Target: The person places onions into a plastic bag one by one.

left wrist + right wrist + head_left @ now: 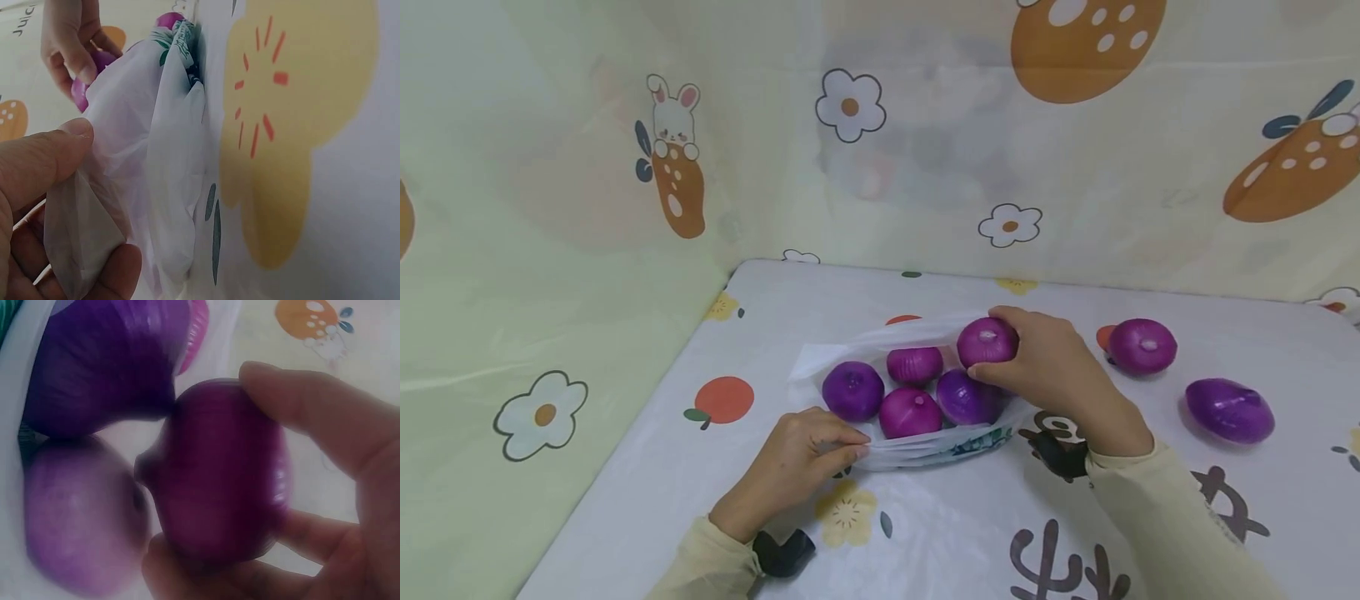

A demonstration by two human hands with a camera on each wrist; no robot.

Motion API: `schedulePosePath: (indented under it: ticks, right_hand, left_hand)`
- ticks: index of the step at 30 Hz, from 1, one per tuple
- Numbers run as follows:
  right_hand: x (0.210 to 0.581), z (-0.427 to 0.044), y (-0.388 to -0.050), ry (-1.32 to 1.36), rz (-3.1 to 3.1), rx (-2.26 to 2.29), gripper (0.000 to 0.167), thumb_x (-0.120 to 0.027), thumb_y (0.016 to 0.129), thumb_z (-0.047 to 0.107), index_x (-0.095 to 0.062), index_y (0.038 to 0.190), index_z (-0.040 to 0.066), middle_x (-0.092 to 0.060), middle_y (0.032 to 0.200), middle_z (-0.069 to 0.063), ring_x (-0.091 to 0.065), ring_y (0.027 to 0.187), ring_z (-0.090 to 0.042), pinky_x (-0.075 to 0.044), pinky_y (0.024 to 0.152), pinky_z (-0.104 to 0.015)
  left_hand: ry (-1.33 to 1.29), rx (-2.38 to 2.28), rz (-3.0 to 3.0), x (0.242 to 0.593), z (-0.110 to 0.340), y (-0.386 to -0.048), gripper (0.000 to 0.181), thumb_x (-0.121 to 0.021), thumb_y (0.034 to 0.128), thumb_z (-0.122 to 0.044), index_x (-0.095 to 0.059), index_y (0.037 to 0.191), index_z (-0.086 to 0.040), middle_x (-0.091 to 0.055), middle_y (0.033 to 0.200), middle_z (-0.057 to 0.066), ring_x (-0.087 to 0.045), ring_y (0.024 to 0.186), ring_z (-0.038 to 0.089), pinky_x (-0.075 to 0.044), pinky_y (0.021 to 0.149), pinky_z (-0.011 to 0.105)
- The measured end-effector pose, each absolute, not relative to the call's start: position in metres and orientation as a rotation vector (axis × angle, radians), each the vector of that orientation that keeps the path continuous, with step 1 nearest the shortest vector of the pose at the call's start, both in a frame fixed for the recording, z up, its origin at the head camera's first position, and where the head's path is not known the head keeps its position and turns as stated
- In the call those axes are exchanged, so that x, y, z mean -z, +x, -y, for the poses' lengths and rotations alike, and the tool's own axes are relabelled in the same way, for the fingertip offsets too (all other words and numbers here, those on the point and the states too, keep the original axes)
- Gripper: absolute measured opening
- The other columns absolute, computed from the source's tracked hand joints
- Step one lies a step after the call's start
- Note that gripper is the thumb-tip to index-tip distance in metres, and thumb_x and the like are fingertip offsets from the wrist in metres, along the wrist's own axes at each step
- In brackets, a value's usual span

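Note:
A white plastic bag with green print lies with its mouth wide, several purple onions inside it. My left hand pinches the bag's near left rim between thumb and fingers; the left wrist view shows the thin plastic between them. Over the bag's right end, my right hand grips one red onion by its sides. In the right wrist view that onion is held between thumb and fingertips, just beside other onions in the bag.
Two more onions lie on the table to the right of the bag: a round one farther back and a longer, shiny one nearer. A patterned cloth covers the table, and printed sheets hang behind it and at the left.

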State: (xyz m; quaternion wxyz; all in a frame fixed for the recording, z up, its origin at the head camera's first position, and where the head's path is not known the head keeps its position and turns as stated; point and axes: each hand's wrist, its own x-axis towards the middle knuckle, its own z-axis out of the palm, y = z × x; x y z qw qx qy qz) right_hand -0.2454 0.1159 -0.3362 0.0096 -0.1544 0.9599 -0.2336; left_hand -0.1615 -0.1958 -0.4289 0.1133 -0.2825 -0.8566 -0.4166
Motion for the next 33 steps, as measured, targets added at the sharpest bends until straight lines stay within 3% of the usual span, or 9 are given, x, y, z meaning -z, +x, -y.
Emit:
schedulePosePath:
  ticks: [16,24,33]
  right_hand:
    - [0.359,-0.092,-0.269,-0.528,-3.083,0.538,0.069,-0.085,0.084,0.035,-0.059,0.138,0.0,-0.071,0.116,-0.024,-0.066,0.105,-0.043,-0.056,0.088,-0.06]
    - [0.366,-0.084,-0.273,-0.512,-3.127,0.425,0.074,-0.085,0.084,0.041,-0.059,0.141,0.001,-0.066,0.125,-0.027,-0.064,0.109,-0.048,-0.052,0.09,-0.064]
    - [0.375,-0.078,-0.281,-0.523,-3.109,0.381,0.069,-0.084,0.084,0.041,-0.062,0.136,0.001,-0.07,0.121,-0.024,-0.065,0.108,-0.046,-0.051,0.091,-0.065]
  left_hand:
    - [-0.83,1.204,2.507,0.431,0.195,-0.162,0.015,-0.082,0.0854,-0.002,-0.084,0.097,-0.01,-0.08,0.093,-0.005,-0.068,0.085,0.009,-0.056,0.071,0.025]
    - [-0.852,1.193,2.497,0.431,0.196,-0.162,0.015,-0.081,0.086,-0.001,-0.084,0.098,-0.01,-0.08,0.094,-0.004,-0.069,0.086,0.01,-0.056,0.072,0.024]
    - [-0.844,1.201,2.514,0.43,0.197,-0.162,0.014,-0.081,0.0869,-0.001,-0.084,0.098,-0.01,-0.08,0.094,-0.004,-0.069,0.086,0.011,-0.055,0.072,0.024]
